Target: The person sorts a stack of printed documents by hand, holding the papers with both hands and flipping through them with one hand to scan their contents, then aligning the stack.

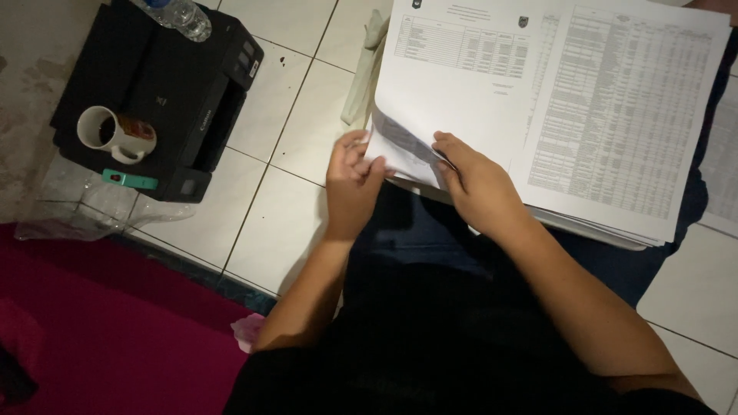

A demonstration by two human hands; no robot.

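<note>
A thick stack of white printed sheets [615, 154] with tables rests across my lap. One loose sheet [446, 100] lies on top at the left, its near corner curled up. My left hand [350, 184] pinches that lifted corner from the left edge. My right hand [477, 184] presses on the same corner from the right, fingers closed on the paper. Both hands sit at the stack's near left corner, almost touching each other.
A black printer [177, 115] stands on the white tiled floor at the left, carrying a mug [115, 134], a clear plastic bottle [181, 15] and a teal lighter [129, 180]. A magenta mat [100, 330] covers the lower left. A folded cloth [365, 69] lies beside the papers.
</note>
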